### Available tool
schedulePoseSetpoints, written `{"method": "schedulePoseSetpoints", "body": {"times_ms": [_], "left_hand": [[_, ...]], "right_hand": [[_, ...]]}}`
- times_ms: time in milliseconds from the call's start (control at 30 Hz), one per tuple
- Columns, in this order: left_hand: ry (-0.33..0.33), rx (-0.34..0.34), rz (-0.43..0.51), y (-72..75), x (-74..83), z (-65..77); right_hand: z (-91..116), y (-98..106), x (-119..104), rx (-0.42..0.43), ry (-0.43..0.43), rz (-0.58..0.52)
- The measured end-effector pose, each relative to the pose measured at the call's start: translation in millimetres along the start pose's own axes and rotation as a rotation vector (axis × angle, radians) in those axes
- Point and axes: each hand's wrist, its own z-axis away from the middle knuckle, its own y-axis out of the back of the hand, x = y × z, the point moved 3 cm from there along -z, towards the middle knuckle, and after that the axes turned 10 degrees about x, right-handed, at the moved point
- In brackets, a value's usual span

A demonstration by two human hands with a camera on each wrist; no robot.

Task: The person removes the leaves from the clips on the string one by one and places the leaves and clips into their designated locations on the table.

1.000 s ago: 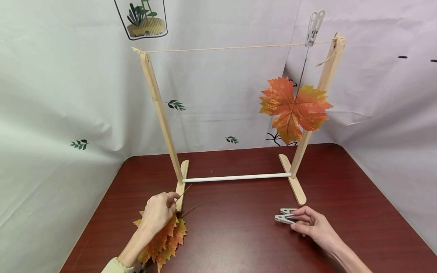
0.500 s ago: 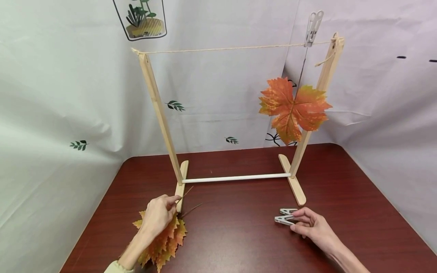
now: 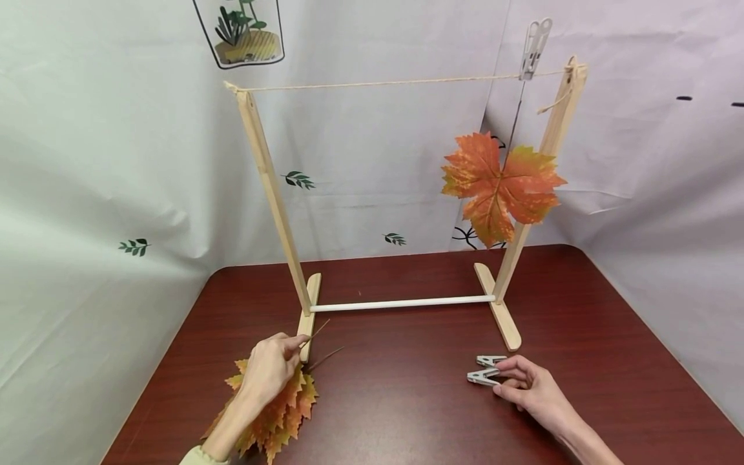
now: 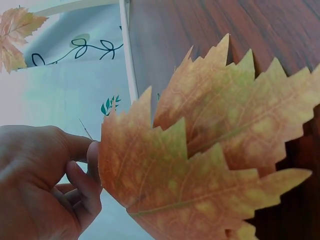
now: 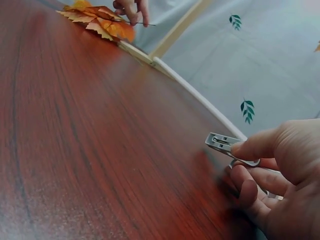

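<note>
My left hand [image 3: 270, 368] pinches the thin stem [image 3: 316, 330] of an orange-yellow artificial maple leaf [image 4: 160, 185]. Under that hand, more leaves [image 3: 290, 413] lie in an overlapping pile, a second stem sticking out to the right. At the right, my right hand [image 3: 531, 387] pinches a grey clothespin [image 3: 484, 376] between thumb and fingers, close over the table. A second clothespin [image 3: 490, 360] sits right behind the first, partly covered by the fingers. Another maple leaf [image 3: 494, 184] hangs by its stem from a white clothespin [image 3: 533, 48] on the string.
A wooden stand spans the back, with a left post [image 3: 273, 200], a right post [image 3: 558, 123], a string [image 3: 372, 83] across the top and a white rod [image 3: 401, 303] low down. Its feet rest on the dark red table [image 3: 395, 387]. A pale patterned cloth [image 3: 360, 148] hangs behind.
The pinched stem's tip has dipped slightly, and a leaf edge now shows left of my left wrist. My right hand has shifted slightly down and left.
</note>
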Motion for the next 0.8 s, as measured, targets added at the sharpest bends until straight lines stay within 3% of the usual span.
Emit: {"method": "schedulePoseSetpoints", "body": {"times_ms": [267,800], "left_hand": [[0.005,-0.002,-0.007,-1.8,-0.7,3.4],[0.019,0.006,-0.019,-6.3,-3.2,7.0]], "right_hand": [[1.5,-2.7,0.0,0.035,0.020,0.074],[4.5,-6.4,-1.0,0.122,-0.003,0.117]]}}
